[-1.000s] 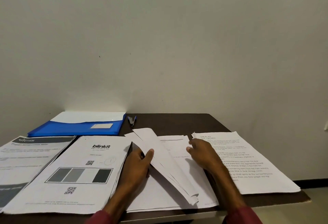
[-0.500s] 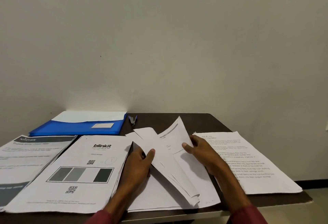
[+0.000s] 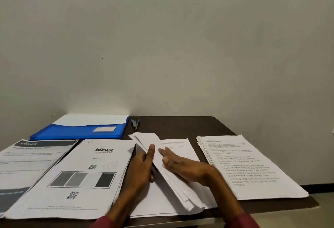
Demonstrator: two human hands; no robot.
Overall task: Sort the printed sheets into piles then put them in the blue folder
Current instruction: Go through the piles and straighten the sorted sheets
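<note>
**Bench (image 3: 180,124) from its near edge, left to right.**

Far left is the Kitchen pile (image 3: 27,157), partly out of view. Edge to edge with it lies the Blinkit pile (image 3: 85,173). Behind both, by the wall, the folder (image 3: 77,131) lies flat with a white sheet showing at its mouth. Just right of it is a small blue tool (image 3: 135,123), too small to identify.

At centre, the left grip (image 3: 142,166) pinches a sheaf (image 3: 146,140) tilted up off the middle stack (image 3: 179,145), thumb on top and fingers beneath. The right grip (image 3: 182,168) is open, its straight fingers flat on the sheaf's face, holding nothing. To the right lies the text pile (image 3: 249,166), apart from both hands.

The step in hand appears to be sorting. It is done well if the right fingers slide off a single sheet, its heading is read, and it is laid square on the matching pile while the left grip steadies the rest.

- **Sheaf:** its near corner is splayed and may fan or slip.
- **Left piles:** they touch each other and could mix.
- **Folder:** any reach to it crosses those two piles.
</note>
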